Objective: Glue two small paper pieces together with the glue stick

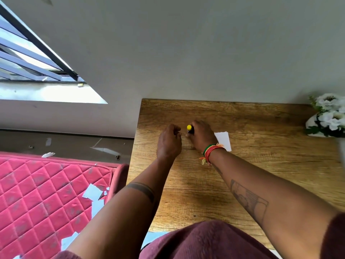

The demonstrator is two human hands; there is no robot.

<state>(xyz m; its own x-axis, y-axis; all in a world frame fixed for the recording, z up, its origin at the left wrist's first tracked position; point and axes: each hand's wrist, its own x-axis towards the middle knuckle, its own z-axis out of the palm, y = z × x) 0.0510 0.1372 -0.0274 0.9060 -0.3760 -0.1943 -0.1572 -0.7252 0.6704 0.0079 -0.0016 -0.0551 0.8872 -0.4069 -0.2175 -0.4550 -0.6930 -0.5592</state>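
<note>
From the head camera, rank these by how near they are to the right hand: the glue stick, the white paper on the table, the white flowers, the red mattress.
1. Glue stick, held in the right hand.
2. White paper, just right of its wrist.
3. White flowers, at the table's far right edge.
4. Red mattress, off the table, on the left.

White flowers (329,114) stand on the wooden table (261,165); a pink mattress (46,193) lies beside it.
</note>
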